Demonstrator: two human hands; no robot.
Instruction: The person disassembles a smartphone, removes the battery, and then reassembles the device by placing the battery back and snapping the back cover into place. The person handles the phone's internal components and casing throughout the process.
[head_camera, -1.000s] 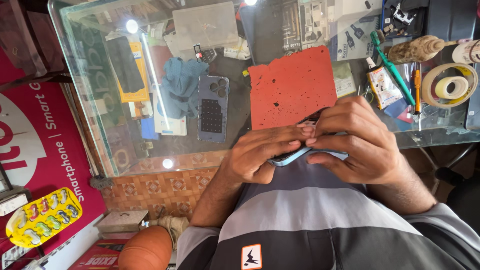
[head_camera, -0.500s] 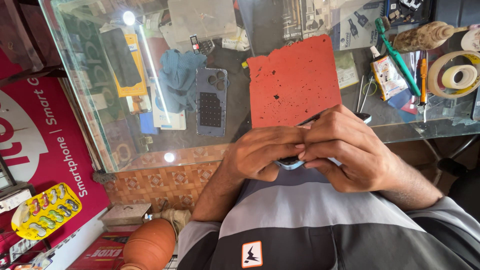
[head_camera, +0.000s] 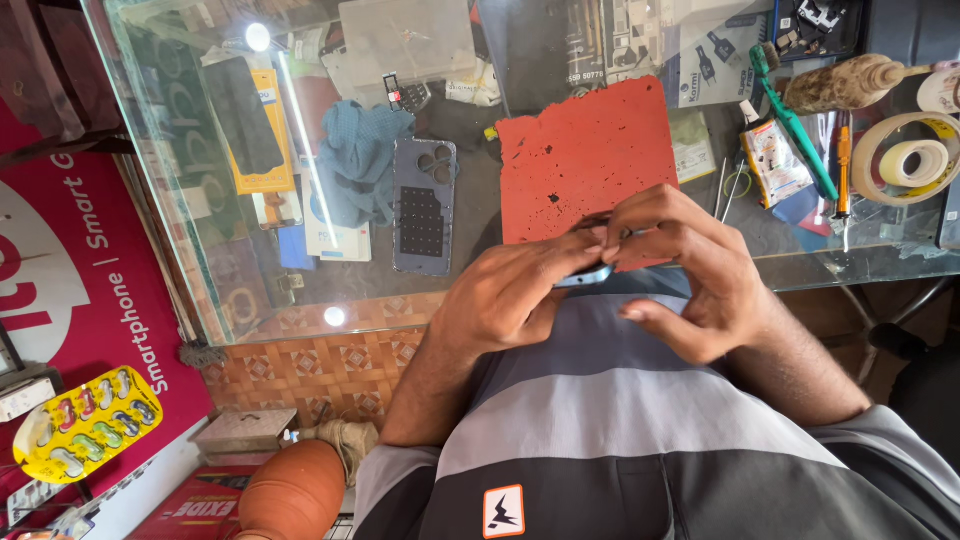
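At glass counter's (head_camera: 300, 300) near edge, by red mat (head_camera: 585, 160): left hand (head_camera: 505, 300) and right hand (head_camera: 690, 270) pinching blue phone (head_camera: 585, 277); work apparently midway, phone mostly hidden.

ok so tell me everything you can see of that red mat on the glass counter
The red mat is a roughly square sheet, matte and rubbery-looking, orange-red, peppered with small dark specks and pits. It lies flat on the glass counter, slightly skewed to the counter edge. Its near edge is covered by the left hand and right hand, which hold a small pale blue object just over that edge. A phone case lies apart to one side, tools to the other.
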